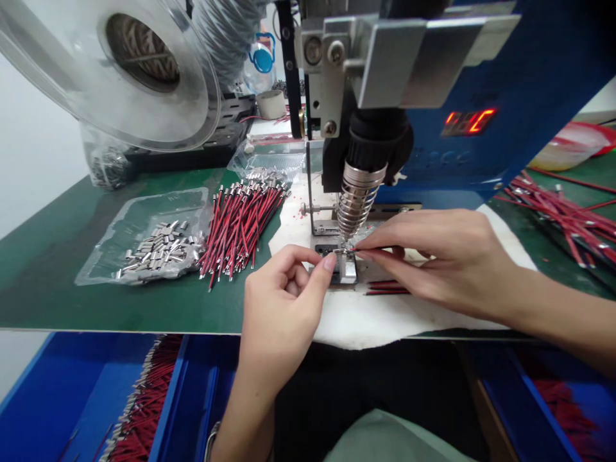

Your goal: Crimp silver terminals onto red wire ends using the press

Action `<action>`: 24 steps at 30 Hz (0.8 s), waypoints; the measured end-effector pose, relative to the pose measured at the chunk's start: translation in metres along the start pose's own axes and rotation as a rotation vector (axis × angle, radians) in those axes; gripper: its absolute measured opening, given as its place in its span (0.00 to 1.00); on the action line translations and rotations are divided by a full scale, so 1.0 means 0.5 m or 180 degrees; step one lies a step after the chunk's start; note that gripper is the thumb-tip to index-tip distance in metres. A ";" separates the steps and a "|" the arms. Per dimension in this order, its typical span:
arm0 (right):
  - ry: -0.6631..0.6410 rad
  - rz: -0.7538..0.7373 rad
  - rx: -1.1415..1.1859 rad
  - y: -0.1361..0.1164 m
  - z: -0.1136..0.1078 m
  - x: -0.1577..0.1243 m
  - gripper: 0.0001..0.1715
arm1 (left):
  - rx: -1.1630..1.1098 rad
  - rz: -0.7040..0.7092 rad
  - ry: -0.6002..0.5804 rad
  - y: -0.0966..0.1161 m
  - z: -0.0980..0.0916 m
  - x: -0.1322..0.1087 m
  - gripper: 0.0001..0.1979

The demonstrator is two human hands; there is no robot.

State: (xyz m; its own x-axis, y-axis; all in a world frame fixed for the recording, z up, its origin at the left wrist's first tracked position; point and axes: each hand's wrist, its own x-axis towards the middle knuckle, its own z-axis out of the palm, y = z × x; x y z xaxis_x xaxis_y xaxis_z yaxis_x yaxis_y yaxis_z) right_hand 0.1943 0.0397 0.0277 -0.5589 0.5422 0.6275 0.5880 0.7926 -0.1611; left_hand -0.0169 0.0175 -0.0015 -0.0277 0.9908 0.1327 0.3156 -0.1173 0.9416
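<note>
Where both hands meet: metal-tipped wire, held just under the hot-air nozzle and above the small metal fixture.
Left hand: thumb and forefinger pinched on the wire's tip, other fingers curled.
Right hand: fingertips closed on the same wire from the other side, fingers stretched out.
Handling: probably very light, thin and bendy; tip small, likely slippery; best taken close behind the tip, clear of a nozzle that may be hot.
Clear bag: open on the worktop, heaped with small metal sleeves.
Loose red wires: just beside the bag, in no container.
Blue bins: below the worktop edge, holding stored wires.
</note>
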 end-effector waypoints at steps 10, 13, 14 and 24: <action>0.0017 0.0023 -0.0014 -0.003 0.003 0.001 0.07 | 0.0007 0.0015 0.0000 0.002 -0.001 0.000 0.13; 0.0006 0.0041 -0.0020 -0.004 0.003 0.001 0.07 | 0.0032 0.0031 0.0012 0.001 -0.001 -0.001 0.12; 0.0010 0.0030 -0.0018 -0.004 0.003 0.001 0.07 | 0.0032 0.0037 0.0015 0.001 -0.001 -0.002 0.12; -0.0018 -0.0080 -0.0014 -0.004 0.000 0.001 0.06 | 0.0019 0.0018 0.0014 0.002 -0.001 -0.001 0.12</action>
State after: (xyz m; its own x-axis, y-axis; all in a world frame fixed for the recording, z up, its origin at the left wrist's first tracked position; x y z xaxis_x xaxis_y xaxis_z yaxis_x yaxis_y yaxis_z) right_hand 0.1931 0.0384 0.0281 -0.5768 0.5237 0.6269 0.5763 0.8048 -0.1421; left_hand -0.0170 0.0169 -0.0006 -0.0302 0.9898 0.1395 0.3214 -0.1225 0.9390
